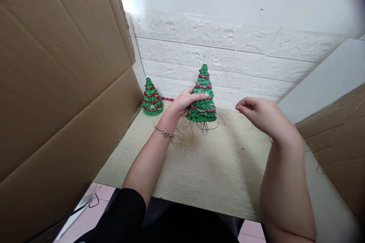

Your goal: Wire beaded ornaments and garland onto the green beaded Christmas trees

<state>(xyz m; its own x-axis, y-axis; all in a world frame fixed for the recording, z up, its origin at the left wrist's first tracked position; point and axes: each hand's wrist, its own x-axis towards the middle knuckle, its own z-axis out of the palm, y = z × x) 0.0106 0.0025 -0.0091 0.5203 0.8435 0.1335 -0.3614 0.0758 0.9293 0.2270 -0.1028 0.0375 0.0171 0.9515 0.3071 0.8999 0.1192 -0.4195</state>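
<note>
My left hand (185, 101) grips a small green Christmas tree ornament (203, 100) from its left side, thumb across the front. Red garlands ring the tree, and a clear tip tops it. It is upright, with thin dark wires (203, 126) hanging out below its base. To the right, my right hand (253, 112) is closed in a pinch on a thin pale wire (228, 106) that runs to the tree's right side. A second green tree ornament (152, 100) with red garlands stands at the left of the table.
Loose pale wires (182, 142) lie on the wood-grain table (199, 174) near my left wrist. A red stick-like item (167, 99) lies behind. Tall cardboard (65, 64) bounds the left side, more cardboard (336, 140) the right, and a white brick-pattern wall (213, 32) the back.
</note>
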